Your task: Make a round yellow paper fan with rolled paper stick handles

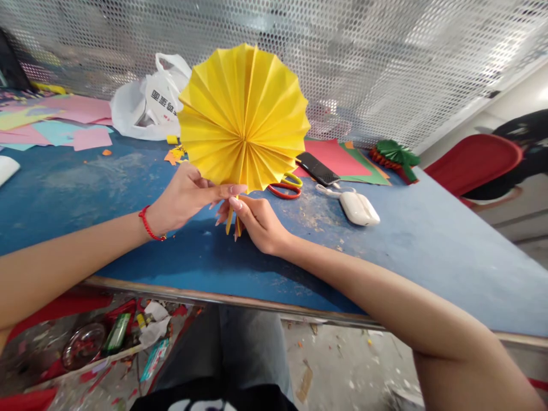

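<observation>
A round yellow pleated paper fan (243,117) stands open above the blue table (428,245). My left hand (184,197), with a red bracelet on the wrist, pinches the fan's lower edge from the left. My right hand (257,220) grips the fan's short stick handles (233,222) just below the pleats. Both hands are closed on the fan, held a little above the tabletop.
Red and yellow scissors (286,187), a black phone (317,168), a white earbud case (358,207), red and green paper sheets (338,157) and a green folded fan (396,154) lie to the right. A white plastic bag (148,103) and pastel sheets (55,123) lie to the left. A mesh wall stands behind.
</observation>
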Available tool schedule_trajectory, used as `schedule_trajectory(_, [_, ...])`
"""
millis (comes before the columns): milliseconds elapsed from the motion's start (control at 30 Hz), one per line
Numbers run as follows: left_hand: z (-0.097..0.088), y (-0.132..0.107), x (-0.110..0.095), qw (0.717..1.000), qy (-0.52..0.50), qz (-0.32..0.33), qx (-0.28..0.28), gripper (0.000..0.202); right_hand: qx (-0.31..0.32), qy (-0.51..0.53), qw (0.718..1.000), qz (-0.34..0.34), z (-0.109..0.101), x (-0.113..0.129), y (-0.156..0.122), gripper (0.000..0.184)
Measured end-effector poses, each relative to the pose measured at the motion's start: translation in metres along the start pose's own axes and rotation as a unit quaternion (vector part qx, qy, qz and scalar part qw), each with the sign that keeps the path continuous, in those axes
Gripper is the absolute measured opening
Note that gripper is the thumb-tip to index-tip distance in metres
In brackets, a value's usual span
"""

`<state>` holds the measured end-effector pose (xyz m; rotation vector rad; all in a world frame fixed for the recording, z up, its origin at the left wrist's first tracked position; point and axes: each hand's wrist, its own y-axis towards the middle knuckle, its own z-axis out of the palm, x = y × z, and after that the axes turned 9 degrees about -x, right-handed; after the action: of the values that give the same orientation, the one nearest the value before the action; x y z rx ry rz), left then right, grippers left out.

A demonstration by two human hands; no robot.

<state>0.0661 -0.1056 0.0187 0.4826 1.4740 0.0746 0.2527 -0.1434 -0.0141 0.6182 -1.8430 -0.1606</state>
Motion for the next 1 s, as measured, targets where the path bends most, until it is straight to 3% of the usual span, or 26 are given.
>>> schedule_trajectory(133, [0.003,-0.001,-0.005,0.998,0.008,0.046,0.041,0.04,-0.012,-0.126,0.991,-0.035,0.0,0.003,-0.003,0.074])
schedule_trajectory(233, [0.003,-0.001,-0.004,0.998,0.022,0.059,0.002,0.038,-0.016,-0.165,0.984,-0.061,0.0,0.005,-0.004,0.065])
schedule_trajectory(433, [0.003,0.006,-0.003,0.995,-0.052,0.043,-0.076,0.03,0.012,-0.103,0.994,-0.043,-0.001,0.005,-0.002,0.059])
schedule_trajectory(600, [0.001,0.012,-0.005,0.991,-0.061,0.023,-0.118,0.026,-0.022,-0.246,0.967,-0.065,0.001,0.004,-0.002,0.052])
schedule_trajectory(733, [-0.001,0.013,-0.002,0.993,-0.051,-0.004,-0.103,0.025,-0.014,-0.309,0.948,-0.078,0.002,0.005,-0.003,0.052])
schedule_trajectory(833, [-0.002,0.013,0.003,0.994,-0.072,-0.024,-0.083,0.025,-0.009,-0.295,0.953,-0.07,0.002,0.006,-0.003,0.057])
schedule_trajectory(1000, [0.001,0.008,0.008,0.993,-0.047,-0.11,0.002,0.029,-0.033,-0.252,0.966,-0.052,0.0,0.003,-0.004,0.067])
